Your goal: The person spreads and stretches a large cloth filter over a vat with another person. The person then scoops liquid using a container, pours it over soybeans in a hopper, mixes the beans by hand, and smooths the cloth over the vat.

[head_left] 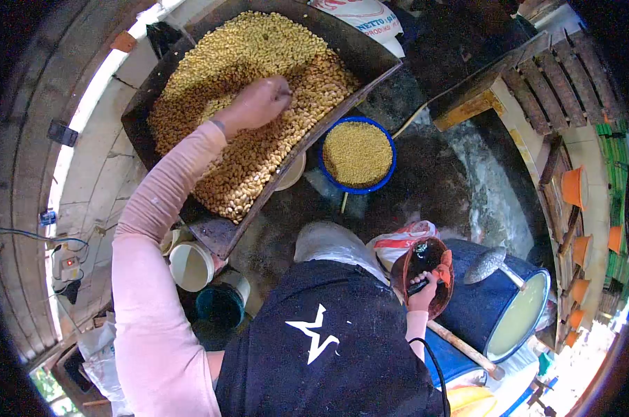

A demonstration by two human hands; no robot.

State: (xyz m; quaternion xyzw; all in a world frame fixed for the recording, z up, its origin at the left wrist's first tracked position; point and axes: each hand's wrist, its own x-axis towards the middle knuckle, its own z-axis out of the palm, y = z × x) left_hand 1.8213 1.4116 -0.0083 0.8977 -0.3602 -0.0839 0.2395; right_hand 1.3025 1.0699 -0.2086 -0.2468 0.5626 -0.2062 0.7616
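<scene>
Bowl [419,258] gripped by R hand [422,288]; L hand [260,103] curled over beans [259,151], grip can't be told; "NETTO" printed on wht sack [360,15].

Planks line the left wall [22,181], edged by a bright strip of light [85,104]. The dark floor [439,187] looks wet; slatted wooden racks [552,83] stand right, with glare [603,361] near right.

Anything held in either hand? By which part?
Right hand: reddish-brown round bowl, gripped near its orange knot; exact spot unclear. Left hand: curled over yellow-brown beans; any hold hidden.
</scene>
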